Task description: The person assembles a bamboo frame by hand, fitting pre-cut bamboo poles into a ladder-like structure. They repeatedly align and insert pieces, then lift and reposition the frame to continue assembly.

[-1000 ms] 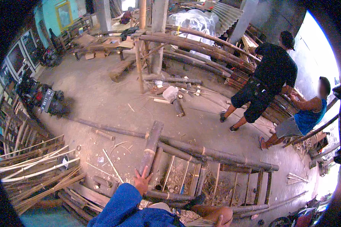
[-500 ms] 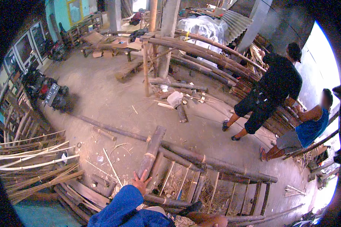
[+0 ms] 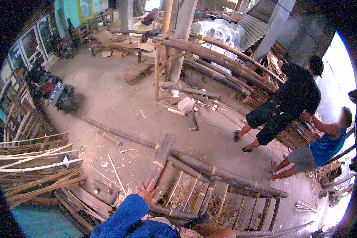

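My left hand (image 3: 147, 193), at the end of a blue sleeve, lies flat with fingers spread on the near end of a thick bamboo pole (image 3: 161, 154). It holds nothing. That pole slants away from me and rests across a long, dark bamboo pole (image 3: 226, 174) of a low frame. Split bamboo slats (image 3: 190, 192) run crosswise in the frame, with shavings scattered beneath. Part of my bent leg (image 3: 214, 231) shows at the lower edge. My right hand is out of view.
Thin bamboo strips (image 3: 39, 162) are stacked at the left. A motorbike (image 3: 53, 93) stands farther back. Two co-workers, one in black (image 3: 291, 91) and one in a blue sleeveless top (image 3: 327, 148), are by a bamboo stack at the right. A concrete post (image 3: 182, 39) rises beyond.
The whole view has shifted slightly. The co-worker in black has bent lower, and the one in blue has changed arm position. My left hand stays on the bamboo pole.
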`<state>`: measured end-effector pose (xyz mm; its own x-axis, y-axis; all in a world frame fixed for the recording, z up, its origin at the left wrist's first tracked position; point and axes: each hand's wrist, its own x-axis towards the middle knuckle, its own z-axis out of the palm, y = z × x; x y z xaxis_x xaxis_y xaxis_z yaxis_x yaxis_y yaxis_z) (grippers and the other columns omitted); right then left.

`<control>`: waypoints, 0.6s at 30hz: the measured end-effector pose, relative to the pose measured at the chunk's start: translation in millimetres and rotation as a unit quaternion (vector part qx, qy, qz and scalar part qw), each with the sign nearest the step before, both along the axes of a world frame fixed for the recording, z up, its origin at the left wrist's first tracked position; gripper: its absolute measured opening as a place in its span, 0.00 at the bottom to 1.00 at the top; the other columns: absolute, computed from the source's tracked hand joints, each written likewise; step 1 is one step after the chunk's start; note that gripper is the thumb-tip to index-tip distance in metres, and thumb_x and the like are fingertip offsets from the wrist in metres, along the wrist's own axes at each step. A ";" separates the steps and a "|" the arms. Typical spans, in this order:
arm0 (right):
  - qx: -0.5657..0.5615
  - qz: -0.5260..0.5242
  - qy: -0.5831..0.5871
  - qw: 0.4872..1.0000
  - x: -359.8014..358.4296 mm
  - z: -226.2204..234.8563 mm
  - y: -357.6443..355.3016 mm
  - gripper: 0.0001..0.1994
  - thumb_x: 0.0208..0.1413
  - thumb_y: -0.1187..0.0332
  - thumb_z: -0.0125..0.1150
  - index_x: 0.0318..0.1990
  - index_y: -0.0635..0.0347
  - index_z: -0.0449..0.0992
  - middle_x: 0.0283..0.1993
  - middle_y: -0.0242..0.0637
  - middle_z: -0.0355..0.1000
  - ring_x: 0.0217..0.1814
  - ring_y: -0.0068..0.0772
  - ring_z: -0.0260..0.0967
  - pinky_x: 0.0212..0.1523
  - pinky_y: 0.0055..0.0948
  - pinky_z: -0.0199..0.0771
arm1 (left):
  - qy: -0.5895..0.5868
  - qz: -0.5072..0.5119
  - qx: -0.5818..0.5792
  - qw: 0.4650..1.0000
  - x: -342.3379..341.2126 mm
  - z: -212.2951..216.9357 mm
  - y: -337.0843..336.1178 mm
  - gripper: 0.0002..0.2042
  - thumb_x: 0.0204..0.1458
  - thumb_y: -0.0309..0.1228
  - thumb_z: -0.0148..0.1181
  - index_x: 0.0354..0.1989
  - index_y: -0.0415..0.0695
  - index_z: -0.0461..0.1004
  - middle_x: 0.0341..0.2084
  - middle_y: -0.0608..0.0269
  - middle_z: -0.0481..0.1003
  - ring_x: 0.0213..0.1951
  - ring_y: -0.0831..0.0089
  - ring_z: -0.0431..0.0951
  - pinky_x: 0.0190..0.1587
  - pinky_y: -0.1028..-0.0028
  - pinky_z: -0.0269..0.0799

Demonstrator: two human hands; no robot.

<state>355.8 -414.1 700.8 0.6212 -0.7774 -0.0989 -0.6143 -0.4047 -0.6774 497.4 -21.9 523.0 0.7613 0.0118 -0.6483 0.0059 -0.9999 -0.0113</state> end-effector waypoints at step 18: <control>-0.007 -0.028 0.037 0.999 -5.0 7.2 13.8 0.45 0.54 0.38 0.64 0.69 0.64 0.61 0.65 0.59 0.66 0.66 0.61 0.65 0.64 0.48 0.66 | -0.023 -0.013 -0.012 1.000 -2.1 -8.3 2.0 0.38 0.58 0.35 0.54 0.76 0.74 0.46 0.77 0.67 0.21 0.70 0.19 0.38 0.63 0.31 0.58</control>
